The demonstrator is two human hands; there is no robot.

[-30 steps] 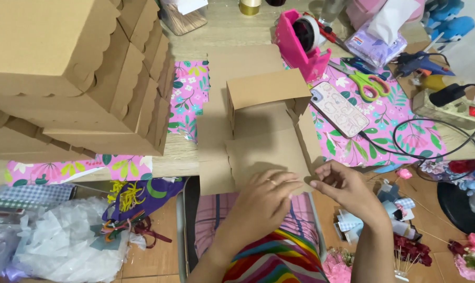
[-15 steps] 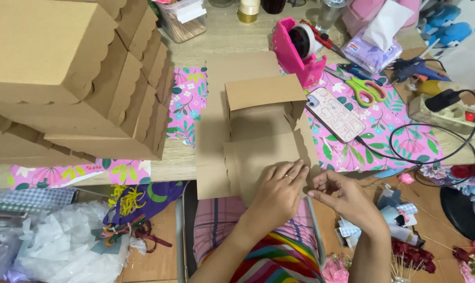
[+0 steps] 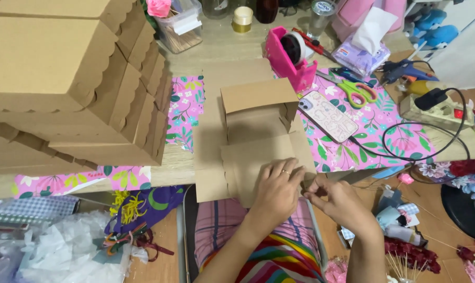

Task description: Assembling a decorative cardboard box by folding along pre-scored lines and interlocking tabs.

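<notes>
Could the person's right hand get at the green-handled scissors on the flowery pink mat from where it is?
Probably yes: the right hand pinches the flat brown cardboard box, and only the patterned phone lies before the green-handled scissors.

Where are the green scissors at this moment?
In the head view, the green scissors lie at upper right on the pink floral mat, between the pink tape dispenser and the glue gun, just above the phone.

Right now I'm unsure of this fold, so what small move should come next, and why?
Probably press the near flap's right edge down and crease it. The left hand lies flat on the cardboard box blank, pinning the scalloped near flap, while the right hand pinches at its right corner, which is not yet tucked. The far section already stands folded up.
</notes>
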